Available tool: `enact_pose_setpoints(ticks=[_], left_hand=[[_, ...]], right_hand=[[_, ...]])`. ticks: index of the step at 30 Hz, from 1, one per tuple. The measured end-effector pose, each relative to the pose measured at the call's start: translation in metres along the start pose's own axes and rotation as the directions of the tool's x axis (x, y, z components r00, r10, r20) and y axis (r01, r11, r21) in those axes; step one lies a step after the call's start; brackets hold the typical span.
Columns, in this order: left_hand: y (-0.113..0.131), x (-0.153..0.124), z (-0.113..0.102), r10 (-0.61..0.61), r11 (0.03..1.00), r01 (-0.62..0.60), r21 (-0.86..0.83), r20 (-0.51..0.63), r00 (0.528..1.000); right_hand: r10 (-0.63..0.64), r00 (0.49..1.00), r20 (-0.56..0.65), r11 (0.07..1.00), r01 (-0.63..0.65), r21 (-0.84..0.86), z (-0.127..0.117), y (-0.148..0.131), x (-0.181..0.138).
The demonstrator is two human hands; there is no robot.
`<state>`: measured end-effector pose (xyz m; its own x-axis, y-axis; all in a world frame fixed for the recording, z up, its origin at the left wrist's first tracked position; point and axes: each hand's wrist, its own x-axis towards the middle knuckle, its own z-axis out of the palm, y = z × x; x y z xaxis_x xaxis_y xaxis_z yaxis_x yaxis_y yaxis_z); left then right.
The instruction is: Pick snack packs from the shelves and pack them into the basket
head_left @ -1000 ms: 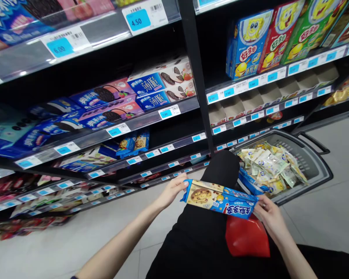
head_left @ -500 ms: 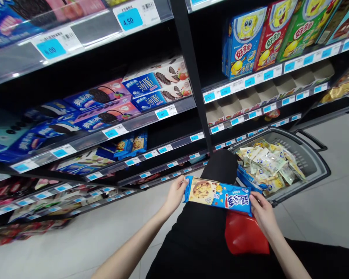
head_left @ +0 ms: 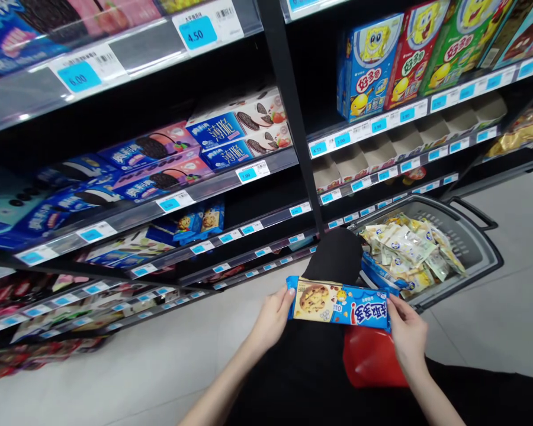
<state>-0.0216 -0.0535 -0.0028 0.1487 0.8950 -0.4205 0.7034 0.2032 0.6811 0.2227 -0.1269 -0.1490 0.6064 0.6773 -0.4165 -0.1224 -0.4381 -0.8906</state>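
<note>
Head view: left hand [head_left: 273, 319] and right hand [head_left: 407, 331] pinch opposite ends of a blue cookie packet [head_left: 341, 303] above the lap

Flr [head_left: 160, 373] bright, shelf recesses [head_left: 155, 89] dark, btm-L pkgs [head_left: 39, 356] blurry.

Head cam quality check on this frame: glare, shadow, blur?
Head view: bright reflections on the glossy upper-left shelf edge; head view: deep shadow in the shelf recess; head view: lower-left packs look smeared, while the cookie packet is clearer; head view: the lower-left price tag is unreadable.
</note>
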Motion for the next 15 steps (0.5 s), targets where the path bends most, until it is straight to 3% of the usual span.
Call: enact_pose_setpoints(ticks=[5,8,12,15], left_hand=[[-0.002,0.009,0.002,0.017,0.997,-0.004,0.075,-0.17,0.985],[0.0,0.019,-0.003,0.023,0.997,-0.008,0.073,-0.208,0.978],[-0.002,0.031,-0.009,-0.071,0.988,0.058,-0.147,-0.085,0.994],[-0.011,0.037,-0.01,-0.125,0.903,0.134,-0.409,0.048,0.991]], right_hand=[[0.048,0.997,0.064,0.988,-0.057,0.147,-0.005,-0.004,0.008],[0.004,0.99,0.141,0.969,-0.039,0.244,-0.011,-0.005,0.014],[-0.047,0.963,0.267,0.971,-0.019,0.24,-0.024,-0.009,0.02],[-0.035,0.92,0.391,0.957,-0.082,0.279,-0.033,-0.014,0.02]])
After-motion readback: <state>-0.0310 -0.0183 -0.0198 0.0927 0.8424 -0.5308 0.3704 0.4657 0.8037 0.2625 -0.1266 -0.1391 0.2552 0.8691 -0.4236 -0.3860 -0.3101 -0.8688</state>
